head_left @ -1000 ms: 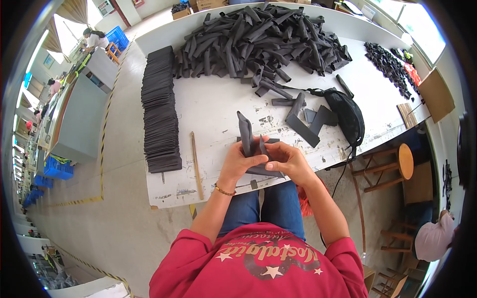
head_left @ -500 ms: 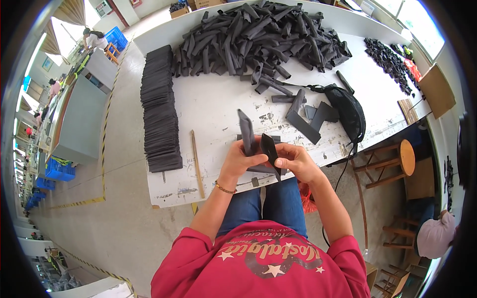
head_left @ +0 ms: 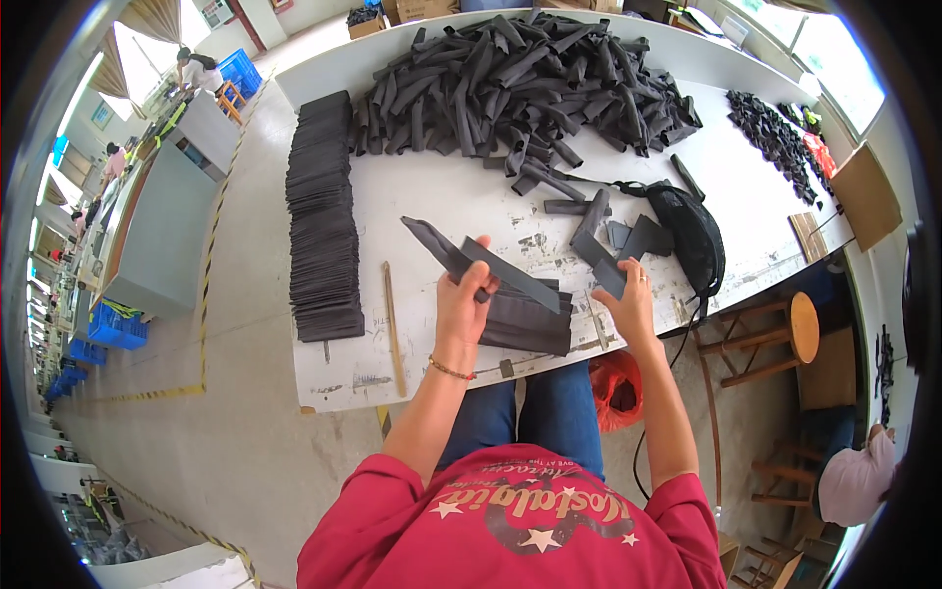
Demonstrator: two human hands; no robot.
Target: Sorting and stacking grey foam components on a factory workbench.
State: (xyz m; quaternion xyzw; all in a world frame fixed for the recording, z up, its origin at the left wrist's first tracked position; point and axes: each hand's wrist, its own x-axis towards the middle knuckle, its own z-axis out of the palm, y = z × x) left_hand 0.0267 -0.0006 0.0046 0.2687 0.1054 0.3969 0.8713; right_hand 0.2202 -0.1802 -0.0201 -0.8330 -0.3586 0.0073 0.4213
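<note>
Raised over the table's front part, my left hand (head_left: 465, 304) is closed around a black fabric sleeve (head_left: 430, 242) and a flat dark grey strip (head_left: 518, 277). The sleeve points up and left; the strip slants down to the right. My right hand (head_left: 628, 302) reaches to loose grey strips (head_left: 593, 251), its thumb and fingers apart on either side of one strip's near end. Whether it touches that strip I cannot tell. Below the held pieces, flat black sleeves (head_left: 525, 334) lie at the table's front edge.
A large heap of black rolled sleeves (head_left: 510, 79) covers the table's back. Along the left side stands a long row of flattened sleeves (head_left: 321, 216), beside a wooden stick (head_left: 392, 329). A black bag (head_left: 687, 236) lies right; wooden stools (head_left: 803, 326) and a red plastic bag (head_left: 616, 391) are below.
My hands have parted. The left now holds the sleeve and the strip alone, while the right has let go and moved right to the loose strips.
</note>
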